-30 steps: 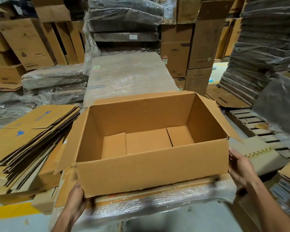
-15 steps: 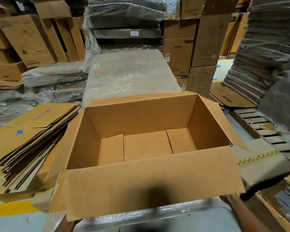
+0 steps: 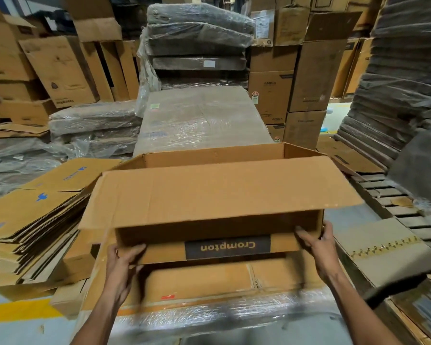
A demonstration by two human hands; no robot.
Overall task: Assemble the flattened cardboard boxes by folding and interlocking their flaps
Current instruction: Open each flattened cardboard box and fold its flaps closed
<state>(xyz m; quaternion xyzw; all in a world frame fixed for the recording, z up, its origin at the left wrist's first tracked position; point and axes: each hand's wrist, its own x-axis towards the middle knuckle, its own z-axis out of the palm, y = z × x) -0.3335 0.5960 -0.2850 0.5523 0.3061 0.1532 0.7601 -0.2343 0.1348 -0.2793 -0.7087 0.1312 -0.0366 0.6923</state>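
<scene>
An opened brown cardboard box (image 3: pixel 219 195) sits in front of me on a plastic-wrapped bundle of flat cardboard (image 3: pixel 209 312). Its near top flap sticks out toward me and hides the inside. The near wall carries an upside-down black "Crompton" label (image 3: pixel 227 246). My left hand (image 3: pixel 125 263) holds the box's lower left corner, thumb on the near wall. My right hand (image 3: pixel 317 241) grips the lower right corner, fingers on the near wall and thumb round the edge.
A pile of flattened boxes with blue print (image 3: pixel 35 220) lies at my left. A wrapped pallet (image 3: pixel 199 118) stands behind the box. Stacked cartons (image 3: pixel 309 70) fill the background. A wooden pallet (image 3: pixel 393 205) and a stapled flat sheet (image 3: pixel 381 247) lie at the right.
The box has been lifted and tipped away from me, so the open inside is now hidden behind the near flap. Both hands have come up onto the box's lower near corners.
</scene>
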